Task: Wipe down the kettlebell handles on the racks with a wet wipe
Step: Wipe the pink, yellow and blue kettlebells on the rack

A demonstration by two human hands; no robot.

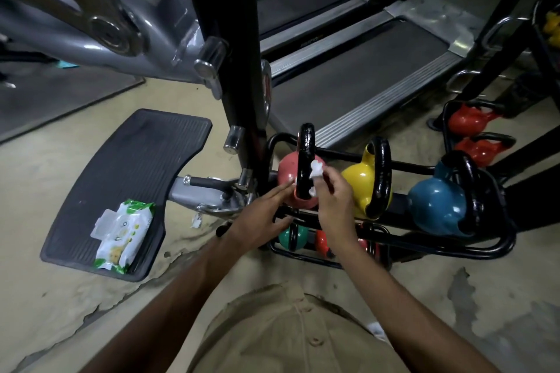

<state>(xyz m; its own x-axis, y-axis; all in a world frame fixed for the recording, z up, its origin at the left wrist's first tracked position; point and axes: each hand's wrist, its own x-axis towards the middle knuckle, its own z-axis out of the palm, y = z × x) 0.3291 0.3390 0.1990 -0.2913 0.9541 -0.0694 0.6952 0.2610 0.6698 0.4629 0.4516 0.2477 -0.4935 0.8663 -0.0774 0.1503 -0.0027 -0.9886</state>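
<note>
Now the right hand (333, 195) has its grip clamped on a bunched white wipe (316, 170), thumb and fingertips pinching it against the black handle (305, 157) of the pink bell (286, 174). The left hand (262, 213) lies just left of that grip with its own grip apart: the fingers are straight and the tips touch the pink bell's side at the foot of the handle.

Three bells stand on the top tier of the black rack (472, 247). The pink bell is at the grip, a yellow bell (359, 180) is just right of it and a blue bell (433, 206) is farther right, each with its black handle upright. Below the grip, on the lower tier, one green bell (288, 236) and at least two small red bells (321, 241) show between the bars, partly hidden by both wrists. Beyond the grip to the right, well apart, a second rack (444, 116) holds two red bells (463, 121).

Left of the grip and well apart, one wipe pack (121, 233) with its flap raised lies on a black ribbed mat (130, 166). One black post (239, 54) rises just beyond the grip to the left, close to the pink bell, with a grey machine frame (91, 9) past it. Two treadmills (357, 79) lie on the floor beyond the grip.
</note>
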